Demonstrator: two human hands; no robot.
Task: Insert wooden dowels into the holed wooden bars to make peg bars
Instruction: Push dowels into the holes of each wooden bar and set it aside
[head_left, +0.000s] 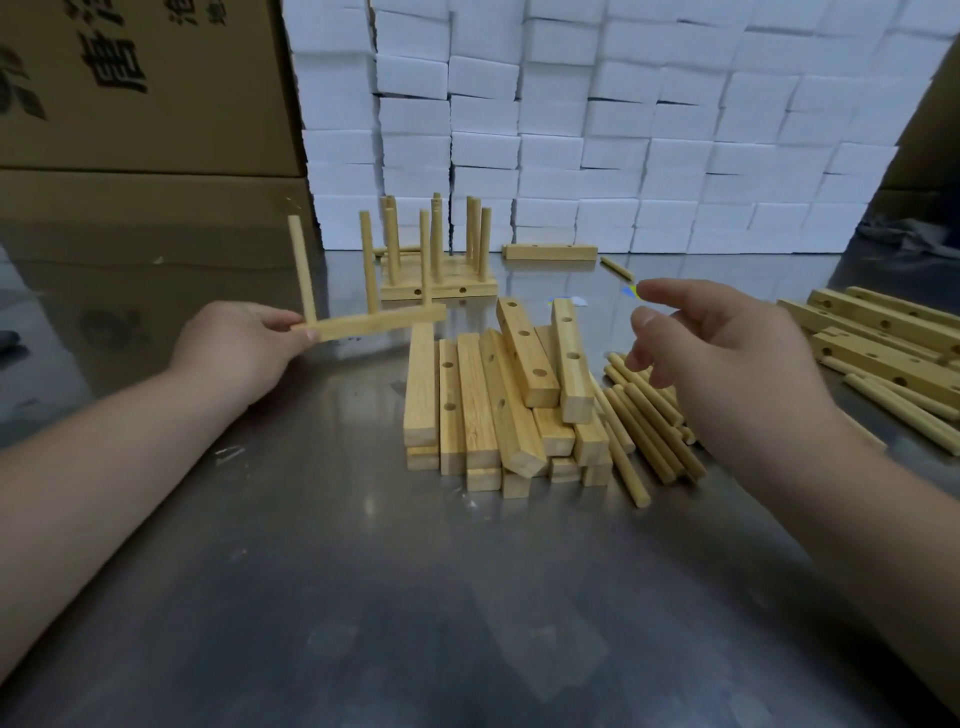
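My left hand (244, 348) pinches the left end of a holed wooden bar (379, 322), held level above the table. One dowel (302, 270) stands upright in that bar beside my fingers. My right hand (727, 364) hovers empty, fingers loosely spread, over a heap of loose dowels (649, 415). A pile of plain holed bars (498, 405) lies in the middle of the table between my hands. Behind it stand finished peg bars (436, 249) with upright dowels.
More holed bars (883, 338) and dowels (904, 410) lie at the right edge of the steel table (415, 597). A single bar (550, 252) and a stray dowel (616, 268) lie at the back. White boxes (597, 130) and cardboard cartons (145, 104) wall off the rear.
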